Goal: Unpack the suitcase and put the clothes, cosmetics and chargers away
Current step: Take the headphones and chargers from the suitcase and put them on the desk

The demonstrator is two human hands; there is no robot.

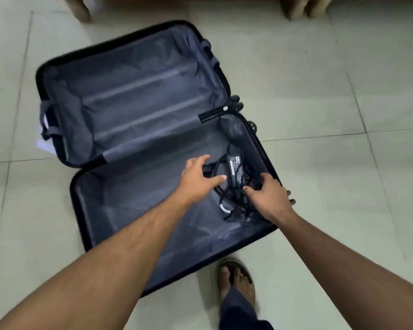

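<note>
While the suitcase [138, 129] lies splayed open on the pale tiled floor [320, 91], both of its grey-lined halves are bare except for one thing: a black laptop charger [235, 169] with its tangle of cables [234, 198], sitting in the near half, toward that half's right wall. The charger's brick carries a pale label with fine print, but the lettering is too small and blurred to read; no brand can be made out. A short white band [225, 209] wraps one cable at the near end of the tangle.

The left hand [197, 178] reaches in from the left with fingers spread wide and relaxed, its fingertips at the left edge of the cable loop by a black plug; whether it touches the cable cannot be told. The right hand [270, 195] comes in from the right, fingers curled into the cable bundle just below the brick, seeming to grip it.

A sandalled foot [235, 279] stands on the floor just beside the suitcase's near edge, and wooden furniture legs [81, 10] show at the top, well beyond the far half.
</note>
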